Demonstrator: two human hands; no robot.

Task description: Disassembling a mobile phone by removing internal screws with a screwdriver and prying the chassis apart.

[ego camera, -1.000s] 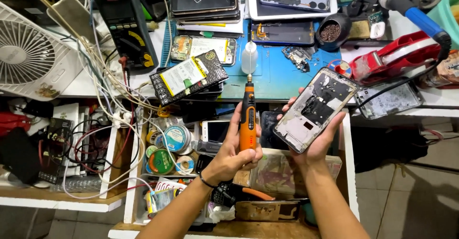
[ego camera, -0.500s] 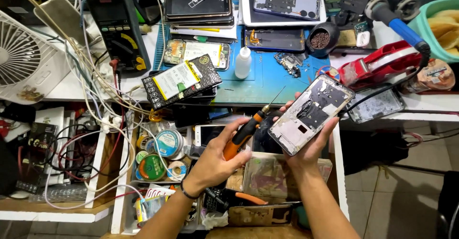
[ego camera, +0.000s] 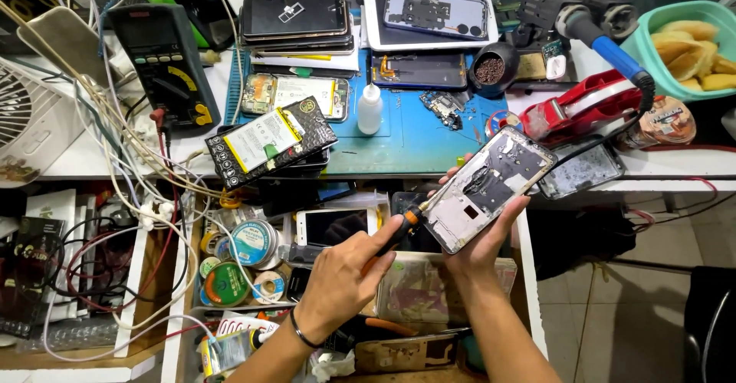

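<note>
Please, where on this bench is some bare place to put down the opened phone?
The blue mat is bare between the white dropper bottle and the small circuit board, down to its front edge. The drawer and the cabled left side are crowded.

A blue work mat (ego camera: 414,141) covers the middle of the tabletop (ego camera: 690,164). On it stands a small white bottle (ego camera: 369,111), with a loose phone battery (ego camera: 268,141) at its left edge. A black multimeter (ego camera: 165,65) lies toward the left edge, a stack of phones (ego camera: 295,19) along the far edge, and a green bowl (ego camera: 640,46) at the far right corner.
</note>
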